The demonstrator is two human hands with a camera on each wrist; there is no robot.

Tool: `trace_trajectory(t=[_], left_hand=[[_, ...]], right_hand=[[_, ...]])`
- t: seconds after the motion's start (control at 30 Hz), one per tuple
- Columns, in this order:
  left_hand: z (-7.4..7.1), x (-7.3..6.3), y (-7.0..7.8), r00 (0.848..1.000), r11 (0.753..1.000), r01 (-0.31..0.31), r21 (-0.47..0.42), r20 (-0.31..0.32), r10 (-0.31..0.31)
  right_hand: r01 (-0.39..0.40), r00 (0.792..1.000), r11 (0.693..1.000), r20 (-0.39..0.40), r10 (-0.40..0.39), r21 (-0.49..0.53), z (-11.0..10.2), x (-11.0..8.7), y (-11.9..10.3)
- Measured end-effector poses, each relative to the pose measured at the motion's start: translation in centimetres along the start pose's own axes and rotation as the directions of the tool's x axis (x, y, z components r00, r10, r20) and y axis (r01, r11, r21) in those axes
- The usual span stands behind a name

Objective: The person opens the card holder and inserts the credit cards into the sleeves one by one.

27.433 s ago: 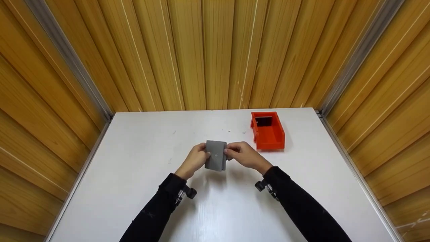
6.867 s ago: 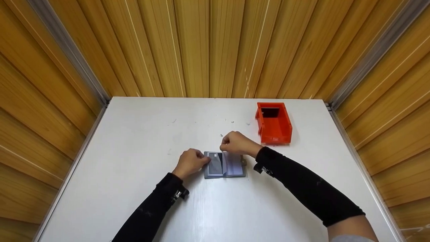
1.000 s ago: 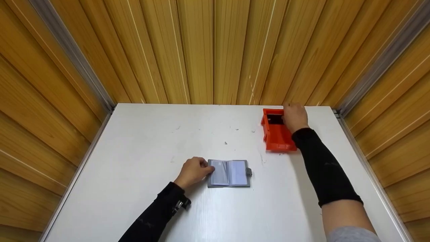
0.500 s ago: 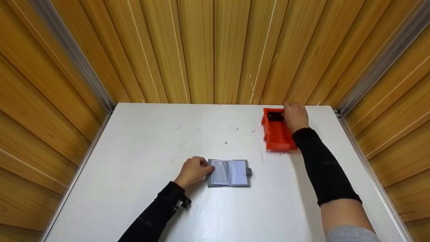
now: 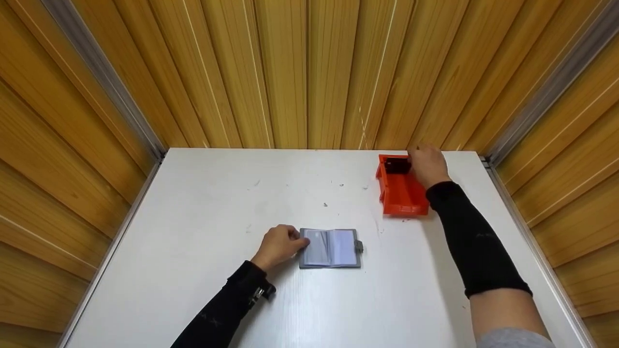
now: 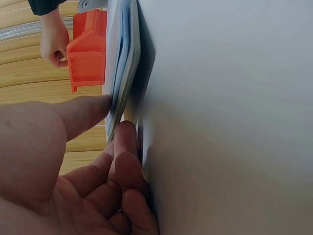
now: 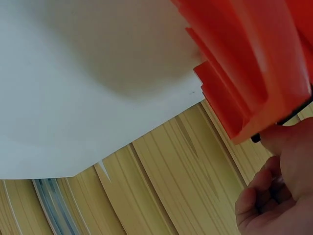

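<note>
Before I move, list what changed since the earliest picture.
The card holder, then held folded in both hands, now lies open on the table. The right hand let it go, moving forward and right to the red bin. The left hand still grips the holder; the bin stayed.

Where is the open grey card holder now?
In the head view, the grey card holder rests on the white table, lower left of the red plastic bin, its left edge pinched by the left hand.

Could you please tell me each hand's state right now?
Left hand: closed, pinching the card holder edge.
Right hand: curled at the bin; whether it grips anything cannot be told.
</note>
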State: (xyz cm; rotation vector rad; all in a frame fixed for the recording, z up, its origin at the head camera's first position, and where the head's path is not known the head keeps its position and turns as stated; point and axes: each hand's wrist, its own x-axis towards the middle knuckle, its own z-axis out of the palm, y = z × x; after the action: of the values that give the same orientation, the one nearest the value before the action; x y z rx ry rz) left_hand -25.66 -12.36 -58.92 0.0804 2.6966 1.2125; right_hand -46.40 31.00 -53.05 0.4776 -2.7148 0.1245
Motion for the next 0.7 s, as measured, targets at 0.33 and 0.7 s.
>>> trace_trajectory(t=[0.33,0.7], left_hand=[[-0.3,-0.1,-0.1,1.000,1.000,0.008,0.009,-0.024,-0.007],[-0.6,0.0,-0.3,0.999,1.000,-0.007,0.022,-0.037,0.008]], right_hand=[[0.052,0.991,0.998,0.121,-0.054,0.019,-3.3,0.2,-0.2],[-0.018,0.990,0.987,0.139,-0.004,0.160,-5.6,-1.1,-2.7]])
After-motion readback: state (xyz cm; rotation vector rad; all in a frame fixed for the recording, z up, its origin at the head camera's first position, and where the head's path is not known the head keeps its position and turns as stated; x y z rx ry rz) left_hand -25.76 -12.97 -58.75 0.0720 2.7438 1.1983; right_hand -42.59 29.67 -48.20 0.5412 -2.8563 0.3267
